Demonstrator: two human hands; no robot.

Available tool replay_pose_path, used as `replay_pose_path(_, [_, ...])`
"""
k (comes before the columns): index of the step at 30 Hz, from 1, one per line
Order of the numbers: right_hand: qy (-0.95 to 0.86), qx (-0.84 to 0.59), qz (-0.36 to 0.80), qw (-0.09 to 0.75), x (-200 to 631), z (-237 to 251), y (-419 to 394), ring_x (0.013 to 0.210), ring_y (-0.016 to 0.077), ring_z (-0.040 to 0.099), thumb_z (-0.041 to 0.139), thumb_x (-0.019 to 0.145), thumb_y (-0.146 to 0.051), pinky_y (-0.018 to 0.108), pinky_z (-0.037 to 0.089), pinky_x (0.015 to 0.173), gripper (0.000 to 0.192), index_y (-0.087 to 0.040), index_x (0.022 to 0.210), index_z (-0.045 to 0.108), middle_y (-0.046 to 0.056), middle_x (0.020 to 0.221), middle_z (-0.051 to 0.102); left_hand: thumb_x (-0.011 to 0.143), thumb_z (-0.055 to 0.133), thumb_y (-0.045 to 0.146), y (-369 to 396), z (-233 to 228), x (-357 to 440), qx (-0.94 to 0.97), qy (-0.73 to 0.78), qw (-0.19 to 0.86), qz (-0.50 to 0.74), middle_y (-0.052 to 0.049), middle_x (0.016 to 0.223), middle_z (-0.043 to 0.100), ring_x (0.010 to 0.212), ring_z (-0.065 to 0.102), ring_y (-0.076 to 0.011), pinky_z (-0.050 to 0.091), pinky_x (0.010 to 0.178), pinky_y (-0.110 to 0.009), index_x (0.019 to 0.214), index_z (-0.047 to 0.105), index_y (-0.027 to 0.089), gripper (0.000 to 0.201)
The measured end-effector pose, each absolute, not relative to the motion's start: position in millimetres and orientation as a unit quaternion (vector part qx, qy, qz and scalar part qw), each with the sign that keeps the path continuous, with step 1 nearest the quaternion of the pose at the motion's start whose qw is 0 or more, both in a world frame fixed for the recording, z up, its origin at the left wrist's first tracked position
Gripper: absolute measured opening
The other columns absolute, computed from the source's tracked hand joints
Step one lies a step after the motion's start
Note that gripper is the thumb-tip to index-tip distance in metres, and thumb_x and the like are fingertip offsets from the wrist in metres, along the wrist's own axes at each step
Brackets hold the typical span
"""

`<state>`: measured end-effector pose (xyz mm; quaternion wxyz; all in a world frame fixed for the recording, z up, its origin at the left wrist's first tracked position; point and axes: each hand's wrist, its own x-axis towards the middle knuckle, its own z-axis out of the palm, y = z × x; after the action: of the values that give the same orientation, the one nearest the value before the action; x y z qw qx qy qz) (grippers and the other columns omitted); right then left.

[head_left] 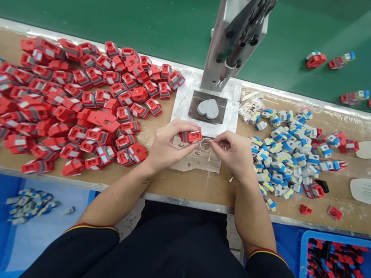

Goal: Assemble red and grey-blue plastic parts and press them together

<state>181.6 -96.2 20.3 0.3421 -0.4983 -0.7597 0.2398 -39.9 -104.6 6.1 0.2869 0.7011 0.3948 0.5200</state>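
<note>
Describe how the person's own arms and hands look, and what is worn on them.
Both hands, the left hand and the right hand, are bare, with no gloves. The forearms are bare too. Short black sleeves end above the elbows, each with a thin red and yellow cuff trim. No watch or ring is visible.

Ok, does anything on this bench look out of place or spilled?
Mostly orderly. Two red parts lie alone near the bench's front edge, apart from the blue-and-grey pile. Left hand holds a red part.
</note>
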Motion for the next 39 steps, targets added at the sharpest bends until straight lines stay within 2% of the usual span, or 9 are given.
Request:
replay_pose_path(13, [-0.747,-0.483,0.257,0.379,183.0,21.8,-95.2,0.048,0.0095,0.049,0.077,0.083,-0.020,0.025,0.041,0.052,0.018,-0.022,0.069,0.065,-0.005,0.058,0.065,0.089,0.081,0.030,-104.5,5.8,-40.5,0.698,0.413,0.288,0.510,-0.009,0.113,0.080,0.110,0.077,-0.0240,0.062,0.099,-0.040,0.111,0.075,0.021,0.024])
replay_pose_path(16, [-0.689,-0.492,0.272,0.457,183.5,30.6,-99.4,0.047,0.0099,0.050,0.081,0.083,-0.026,0.025,0.041,0.048,0.020,-0.023,0.069,0.067,-0.005,0.057,0.064,0.089,0.082,0.025,-104.7,6.8,-39.5,0.700,0.392,0.285,0.524,-0.008,0.113,0.081,0.109,0.077,-0.0228,0.062,0.098,-0.038,0.111,0.074,0.022,0.024])
replay_pose_path(19, [-0.607,-0.475,0.280,0.572,178.2,37.1,-104.1,0.054,0.0128,0.061,0.086,0.080,-0.033,0.026,0.047,0.050,0.026,-0.023,0.069,0.066,-0.003,0.063,0.070,0.088,0.083,0.022,-105.6,7.4,-38.0,0.710,0.381,0.279,0.522,-0.008,0.114,0.081,0.108,0.077,-0.0213,0.063,0.097,-0.036,0.111,0.074,0.022,0.024])
replay_pose_path(21, [-0.579,-0.452,0.290,0.614,171.8,38.4,-106.6,0.057,0.0139,0.065,0.090,0.078,-0.037,0.027,0.051,0.052,0.031,-0.024,0.068,0.065,-0.002,0.064,0.071,0.088,0.083,0.023,-106.7,7.7,-37.0,0.718,0.381,0.277,0.512,-0.008,0.115,0.081,0.108,0.078,-0.0210,0.063,0.096,-0.036,0.111,0.074,0.021,0.025])
replay_pose_path(27, [-0.574,-0.456,0.318,0.601,157.7,33.6,-109.9,0.058,0.0146,0.066,0.089,0.080,-0.051,0.029,0.054,0.053,0.039,-0.024,0.068,0.063,-0.001,0.064,0.070,0.092,0.080,0.029,-109.8,11.3,-35.6,0.728,0.391,0.296,0.479,-0.009,0.116,0.081,0.109,0.078,-0.0220,0.063,0.098,-0.037,0.112,0.075,0.022,0.022])
replay_pose_path(39, [-0.593,-0.456,0.334,0.573,158.5,30.9,-109.7,0.055,0.0138,0.063,0.087,0.081,-0.050,0.028,0.050,0.050,0.037,-0.023,0.068,0.065,-0.001,0.064,0.071,0.091,0.081,0.029,-109.0,9.4,-35.7,0.723,0.385,0.303,0.487,-0.009,0.115,0.081,0.108,0.078,-0.0225,0.063,0.098,-0.038,0.111,0.075,0.022,0.022])
